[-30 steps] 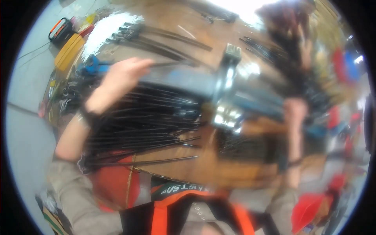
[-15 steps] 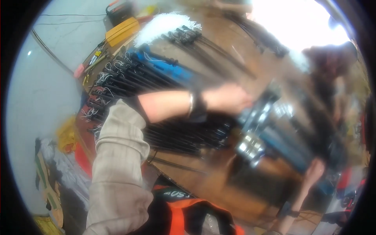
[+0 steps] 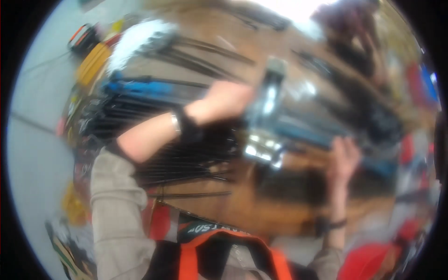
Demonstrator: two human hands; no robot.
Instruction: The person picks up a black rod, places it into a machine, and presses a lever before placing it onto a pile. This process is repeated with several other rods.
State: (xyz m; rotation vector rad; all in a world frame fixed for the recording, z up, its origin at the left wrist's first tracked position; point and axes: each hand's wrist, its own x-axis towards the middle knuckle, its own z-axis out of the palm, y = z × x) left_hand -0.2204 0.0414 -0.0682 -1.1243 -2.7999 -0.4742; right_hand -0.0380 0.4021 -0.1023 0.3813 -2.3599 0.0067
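My left hand (image 3: 228,99) reaches across the table to the left side of a shiny metal device (image 3: 268,105), a clamp-like piece with a bright block (image 3: 263,148) at its near end. Its fingers are smeared by motion, so I cannot tell whether they grip it. My right hand (image 3: 344,161) is at the right, by the end of a blue-grey bar (image 3: 303,131) that runs rightward from the device. Blur hides what its fingers hold, if anything. Many long black rods (image 3: 186,158) lie in rows under and beside my left forearm.
A blue tool or part (image 3: 140,87) lies over the rods. Farther back are a pile of white pieces (image 3: 140,42), more dark rods (image 3: 200,60) and a yellow box (image 3: 93,63). Another person's hands (image 3: 368,42) are at the far right. A dark block (image 3: 294,179) sits near the front.
The whole view has shifted, with the table contents sliding left in the picture. My right hand is now nearer the metal device's bar and higher up; my left hand stays beside the device.
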